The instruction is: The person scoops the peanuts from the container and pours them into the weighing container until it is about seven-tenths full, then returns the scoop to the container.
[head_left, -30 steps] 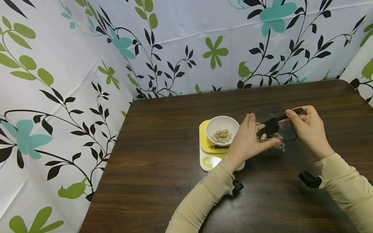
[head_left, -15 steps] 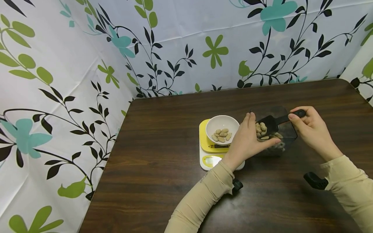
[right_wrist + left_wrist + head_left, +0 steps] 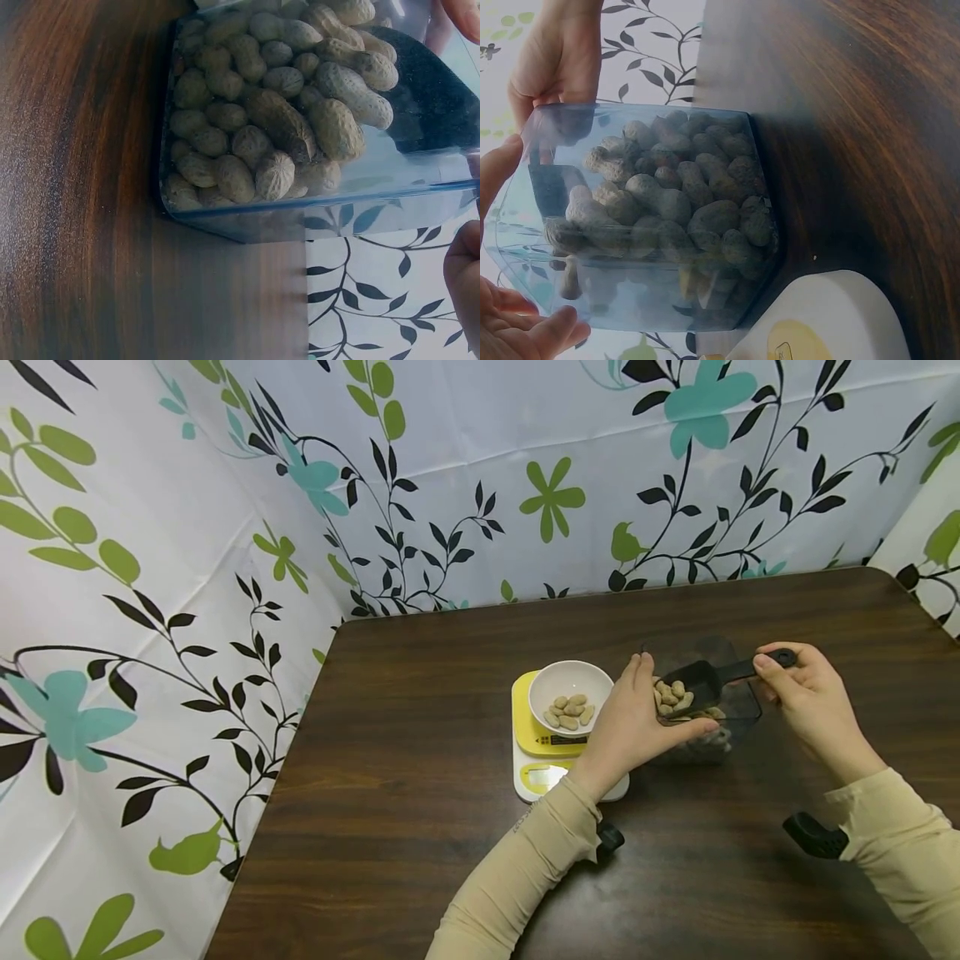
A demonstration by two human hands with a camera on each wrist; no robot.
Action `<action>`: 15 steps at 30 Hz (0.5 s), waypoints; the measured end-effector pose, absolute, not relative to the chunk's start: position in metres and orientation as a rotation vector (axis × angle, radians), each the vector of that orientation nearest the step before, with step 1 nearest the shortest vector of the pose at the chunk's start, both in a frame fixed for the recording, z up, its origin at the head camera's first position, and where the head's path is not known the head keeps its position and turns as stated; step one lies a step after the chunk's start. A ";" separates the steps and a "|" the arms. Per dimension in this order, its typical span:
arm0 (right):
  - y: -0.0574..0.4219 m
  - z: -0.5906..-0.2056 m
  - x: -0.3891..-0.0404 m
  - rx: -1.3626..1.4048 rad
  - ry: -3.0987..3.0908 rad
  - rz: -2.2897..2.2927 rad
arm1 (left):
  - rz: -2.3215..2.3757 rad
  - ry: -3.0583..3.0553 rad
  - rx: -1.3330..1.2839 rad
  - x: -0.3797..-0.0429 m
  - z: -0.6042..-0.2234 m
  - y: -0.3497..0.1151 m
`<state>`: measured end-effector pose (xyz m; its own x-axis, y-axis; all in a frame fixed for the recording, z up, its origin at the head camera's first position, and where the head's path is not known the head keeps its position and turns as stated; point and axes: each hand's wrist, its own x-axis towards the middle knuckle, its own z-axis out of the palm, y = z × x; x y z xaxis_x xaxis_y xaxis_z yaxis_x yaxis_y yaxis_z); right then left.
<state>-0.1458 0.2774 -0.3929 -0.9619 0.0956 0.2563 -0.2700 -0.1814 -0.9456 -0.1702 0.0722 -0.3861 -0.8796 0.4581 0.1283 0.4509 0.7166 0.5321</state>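
A clear plastic container (image 3: 742,703) of unshelled peanuts (image 3: 660,199) stands on the right half of the table. My left hand (image 3: 628,727) holds its left side, thumb along the near wall and fingers along the left wall. With thumb and fingers my right hand (image 3: 808,706) pinches the handle of a black scoop (image 3: 701,683). The scoop's head is inside the container near the rim, and several peanuts lie in and beside it. In the right wrist view, peanuts (image 3: 281,124) show through the wall, with the dark scoop (image 3: 427,97) beside them.
Left of the container, a white bowl (image 3: 573,675) with several peanuts sits on a yellow and white kitchen scale (image 3: 522,739). The left forearm crosses in front of the scale. Patterned curtains (image 3: 465,485) hang behind the brown table (image 3: 390,735).
My right hand has drawn the scoop slightly right, and its head has tilted so that peanuts now show in it. My left hand stays on the container.
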 end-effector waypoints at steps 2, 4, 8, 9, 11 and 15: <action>0.278 -0.394 -0.146 0.222 -1.750 2.310 | 0.914 2.887 0.764 -0.170 -0.387 0.072; 0.278 -0.395 -0.146 0.232 -1.713 2.336 | 0.924 2.883 0.763 -0.170 -0.387 0.071; 0.281 -0.400 -0.149 0.236 -1.732 2.341 | 0.925 2.899 0.764 -0.170 -0.386 0.071; 0.281 -0.400 -0.150 0.231 -1.761 2.328 | 0.921 2.904 0.764 -0.170 -0.386 0.071; 0.280 -0.400 -0.151 0.225 -1.797 2.321 | 0.919 2.911 0.764 -0.169 -0.386 0.071; 0.277 -0.398 -0.151 0.202 -1.804 2.312 | 0.913 2.912 0.771 -0.169 -0.387 0.072</action>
